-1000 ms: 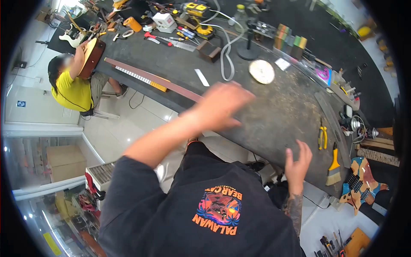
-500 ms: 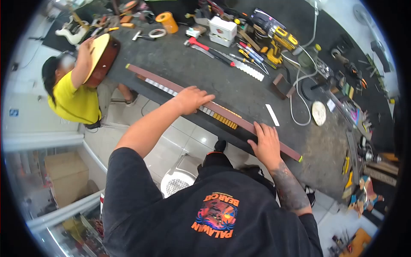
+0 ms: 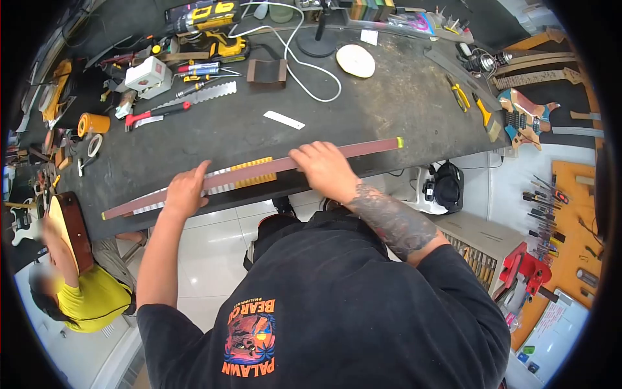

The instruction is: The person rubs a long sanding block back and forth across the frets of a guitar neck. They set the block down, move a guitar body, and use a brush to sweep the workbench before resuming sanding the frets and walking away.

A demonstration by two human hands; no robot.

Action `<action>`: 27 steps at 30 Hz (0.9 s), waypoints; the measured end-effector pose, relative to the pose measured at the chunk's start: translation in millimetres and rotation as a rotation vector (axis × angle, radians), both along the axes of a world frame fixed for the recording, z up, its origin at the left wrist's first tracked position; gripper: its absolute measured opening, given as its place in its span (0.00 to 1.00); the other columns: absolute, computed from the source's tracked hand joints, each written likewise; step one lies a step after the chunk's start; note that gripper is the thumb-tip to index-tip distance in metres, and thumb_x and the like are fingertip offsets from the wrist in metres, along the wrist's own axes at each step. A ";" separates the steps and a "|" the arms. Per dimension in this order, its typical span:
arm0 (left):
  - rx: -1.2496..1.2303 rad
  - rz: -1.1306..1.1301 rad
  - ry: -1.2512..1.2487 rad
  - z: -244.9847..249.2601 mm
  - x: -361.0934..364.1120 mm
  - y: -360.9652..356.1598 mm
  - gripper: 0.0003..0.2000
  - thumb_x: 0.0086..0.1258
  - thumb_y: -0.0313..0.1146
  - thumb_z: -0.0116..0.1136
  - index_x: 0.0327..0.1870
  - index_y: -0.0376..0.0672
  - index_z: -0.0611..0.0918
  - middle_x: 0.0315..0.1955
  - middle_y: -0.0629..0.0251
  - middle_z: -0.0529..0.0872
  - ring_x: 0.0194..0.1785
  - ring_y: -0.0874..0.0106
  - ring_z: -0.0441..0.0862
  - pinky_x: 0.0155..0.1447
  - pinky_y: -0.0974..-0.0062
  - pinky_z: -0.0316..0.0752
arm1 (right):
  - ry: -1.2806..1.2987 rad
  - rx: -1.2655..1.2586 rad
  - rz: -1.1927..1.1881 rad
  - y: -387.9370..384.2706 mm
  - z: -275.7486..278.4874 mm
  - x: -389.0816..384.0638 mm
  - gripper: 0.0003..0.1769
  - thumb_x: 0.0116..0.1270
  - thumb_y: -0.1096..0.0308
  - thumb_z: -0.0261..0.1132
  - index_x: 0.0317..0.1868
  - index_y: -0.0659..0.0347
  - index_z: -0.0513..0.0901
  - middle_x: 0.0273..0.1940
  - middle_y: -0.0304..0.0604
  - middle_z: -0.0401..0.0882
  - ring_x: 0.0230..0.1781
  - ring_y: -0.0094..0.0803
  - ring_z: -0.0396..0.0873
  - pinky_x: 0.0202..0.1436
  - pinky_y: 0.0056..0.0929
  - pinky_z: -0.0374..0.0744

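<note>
A long reddish-brown bar with yellow-green ends lies lengthwise along the front of the dark workbench. Partly beneath it is a narrow strip of white and yellow segments, whose exact kind I cannot make out. My left hand is closed around the bar left of the middle, thumb on the near side. Farther right, my right hand grips it just past the yellow segments, fingers over the top. The undersides of both hands are hidden.
A white ruler-like strip, a brown U-shaped block and a red-handled hammer lie beyond the bar. A white cable loops nearby. At left, another person holds a guitar. Pliers lie right.
My view has swung to the right, so the bar now slants up toward the right. My left hand sits nearer the bar's left end. Both hands remain on the bar.
</note>
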State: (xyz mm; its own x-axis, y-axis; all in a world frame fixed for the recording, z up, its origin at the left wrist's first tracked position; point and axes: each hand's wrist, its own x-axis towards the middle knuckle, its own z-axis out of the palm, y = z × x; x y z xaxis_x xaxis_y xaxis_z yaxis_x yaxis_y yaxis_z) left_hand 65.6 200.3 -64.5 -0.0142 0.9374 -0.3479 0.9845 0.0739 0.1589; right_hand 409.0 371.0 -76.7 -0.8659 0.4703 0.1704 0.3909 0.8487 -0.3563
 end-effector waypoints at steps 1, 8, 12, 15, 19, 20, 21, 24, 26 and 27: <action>0.026 -0.018 0.004 1.5 20.5 10.4 0.49 0.43 0.30 0.85 0.72 0.46 0.69 0.48 0.58 0.88 0.53 0.54 0.88 0.59 0.57 0.80 | 0.001 0.000 -0.004 10.0 4.8 19.0 0.19 0.67 0.71 0.66 0.59 0.58 0.82 0.49 0.42 0.84 0.52 0.42 0.81 0.60 0.42 0.76; 0.132 -0.074 -0.003 -7.1 165.7 98.4 0.45 0.47 0.31 0.83 0.70 0.44 0.70 0.47 0.58 0.89 0.52 0.57 0.89 0.59 0.58 0.80 | -0.062 -0.019 -0.063 97.5 12.0 168.9 0.21 0.64 0.74 0.68 0.58 0.59 0.83 0.54 0.46 0.85 0.57 0.48 0.81 0.64 0.46 0.76; 0.092 -0.094 0.036 -20.1 210.9 125.5 0.46 0.49 0.33 0.83 0.72 0.44 0.69 0.47 0.59 0.89 0.52 0.58 0.89 0.61 0.56 0.79 | -0.066 0.004 -0.057 123.1 1.5 210.4 0.21 0.64 0.72 0.69 0.58 0.58 0.83 0.55 0.45 0.86 0.57 0.46 0.81 0.62 0.45 0.76; 0.092 -0.091 0.062 -17.9 217.5 126.9 0.48 0.50 0.33 0.83 0.74 0.45 0.67 0.46 0.60 0.88 0.51 0.59 0.89 0.64 0.56 0.79 | -0.046 -0.025 -0.074 124.6 -5.6 213.6 0.22 0.63 0.73 0.69 0.58 0.59 0.83 0.54 0.45 0.86 0.58 0.47 0.80 0.64 0.45 0.75; 0.045 -0.079 0.051 -14.3 217.9 128.2 0.56 0.52 0.38 0.84 0.83 0.52 0.60 0.49 0.60 0.87 0.56 0.58 0.87 0.76 0.45 0.71 | -0.096 -0.072 -0.115 124.0 -5.1 207.7 0.23 0.63 0.70 0.72 0.60 0.58 0.83 0.55 0.45 0.85 0.60 0.48 0.79 0.70 0.48 0.73; 0.038 -0.082 0.045 -6.9 216.4 129.8 0.57 0.52 0.39 0.84 0.85 0.54 0.58 0.51 0.59 0.86 0.58 0.58 0.86 0.77 0.43 0.69 | -0.103 -0.062 -0.117 121.7 -3.5 205.1 0.24 0.63 0.68 0.73 0.61 0.57 0.83 0.55 0.45 0.84 0.61 0.47 0.78 0.72 0.49 0.72; -0.003 -0.038 -0.029 6.3 213.9 128.3 0.59 0.53 0.44 0.85 0.86 0.57 0.57 0.59 0.56 0.84 0.66 0.55 0.82 0.81 0.39 0.63 | -0.110 -0.050 -0.121 119.1 -0.9 200.6 0.26 0.63 0.67 0.74 0.62 0.57 0.82 0.56 0.45 0.83 0.63 0.47 0.78 0.73 0.50 0.71; 0.206 0.022 -0.138 7.8 161.3 92.1 0.58 0.50 0.46 0.85 0.84 0.56 0.61 0.66 0.53 0.81 0.73 0.51 0.76 0.82 0.42 0.63 | -0.106 -0.042 -0.136 99.0 13.2 174.3 0.29 0.62 0.64 0.77 0.64 0.56 0.81 0.60 0.45 0.81 0.66 0.47 0.76 0.77 0.54 0.68; 0.165 0.129 -0.190 12.8 107.5 57.7 0.55 0.48 0.50 0.84 0.81 0.54 0.67 0.70 0.52 0.79 0.73 0.49 0.75 0.81 0.44 0.64 | -0.111 -0.032 -0.145 85.2 17.6 153.8 0.30 0.62 0.62 0.78 0.65 0.56 0.81 0.61 0.45 0.80 0.67 0.47 0.75 0.78 0.55 0.67; 0.227 0.137 -0.126 9.4 82.3 35.7 0.48 0.52 0.50 0.82 0.77 0.50 0.72 0.68 0.55 0.80 0.73 0.51 0.75 0.78 0.45 0.67 | -0.116 -0.028 -0.150 78.0 16.1 143.2 0.31 0.62 0.62 0.78 0.65 0.56 0.81 0.61 0.45 0.80 0.67 0.47 0.75 0.78 0.55 0.67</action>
